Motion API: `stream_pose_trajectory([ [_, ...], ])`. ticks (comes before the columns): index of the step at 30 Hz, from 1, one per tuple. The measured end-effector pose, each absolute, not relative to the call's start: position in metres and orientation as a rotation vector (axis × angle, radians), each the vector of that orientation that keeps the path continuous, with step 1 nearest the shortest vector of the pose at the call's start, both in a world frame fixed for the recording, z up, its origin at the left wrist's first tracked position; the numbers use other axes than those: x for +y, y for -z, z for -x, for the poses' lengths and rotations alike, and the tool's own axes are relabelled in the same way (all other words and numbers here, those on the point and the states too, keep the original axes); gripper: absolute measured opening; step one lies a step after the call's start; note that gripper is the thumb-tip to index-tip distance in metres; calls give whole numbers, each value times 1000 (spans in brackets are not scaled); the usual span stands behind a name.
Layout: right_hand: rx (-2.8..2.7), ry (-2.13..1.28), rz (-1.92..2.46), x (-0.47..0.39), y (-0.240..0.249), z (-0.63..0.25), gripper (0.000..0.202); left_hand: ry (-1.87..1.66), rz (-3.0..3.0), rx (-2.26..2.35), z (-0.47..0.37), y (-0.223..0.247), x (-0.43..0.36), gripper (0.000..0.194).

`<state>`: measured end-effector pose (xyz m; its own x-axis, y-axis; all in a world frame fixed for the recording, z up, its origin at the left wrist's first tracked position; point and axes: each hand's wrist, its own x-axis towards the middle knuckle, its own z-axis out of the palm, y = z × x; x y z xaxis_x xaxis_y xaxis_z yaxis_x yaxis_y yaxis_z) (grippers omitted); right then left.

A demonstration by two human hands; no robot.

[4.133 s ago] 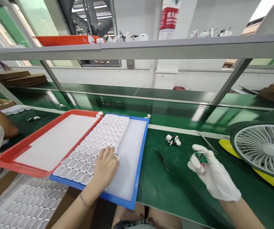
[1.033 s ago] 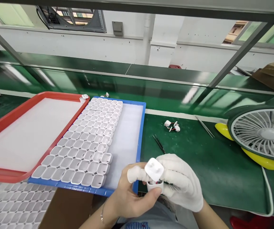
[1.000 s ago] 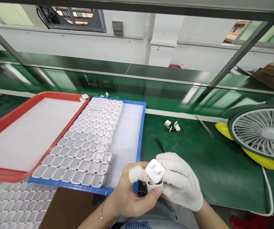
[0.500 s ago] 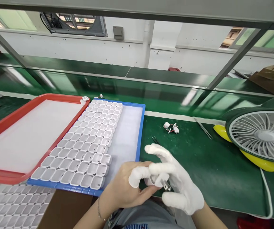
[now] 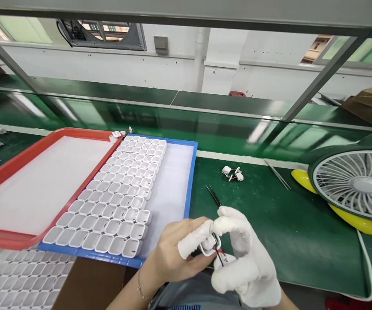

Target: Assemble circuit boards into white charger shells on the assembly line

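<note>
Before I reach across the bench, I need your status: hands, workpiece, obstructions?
Left hand gripping small white plastic housing. White-gloved right hand beside red and black wires. Slim black tweezers just beyond right hand, not between hands.

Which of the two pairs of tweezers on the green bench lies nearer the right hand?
The black tweezers, just beyond the gloved right hand; the silver tweezers lie farther off, near the fan.

White glove (image 5: pixel 253 267), thin chain bracelet (image 5: pixel 139 284)
</note>
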<state>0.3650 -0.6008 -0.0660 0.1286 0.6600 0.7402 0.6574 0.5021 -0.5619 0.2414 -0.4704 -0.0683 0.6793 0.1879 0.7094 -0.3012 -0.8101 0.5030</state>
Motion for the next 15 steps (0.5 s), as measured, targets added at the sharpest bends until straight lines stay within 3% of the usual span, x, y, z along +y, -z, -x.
stream_pose_trajectory([
  [3,-1577,-29,1199,-602,63,-365,31,-1039,-2327,-52,-239,65,-470,34],
  [10,-1557,35,1214,-604,66,-367,30,-1061,-2206,-85,-239,72,-470,46],
  [15,-1509,54,1208,-604,71,-367,27,-921,-2241,15,-235,69,-471,39],
])
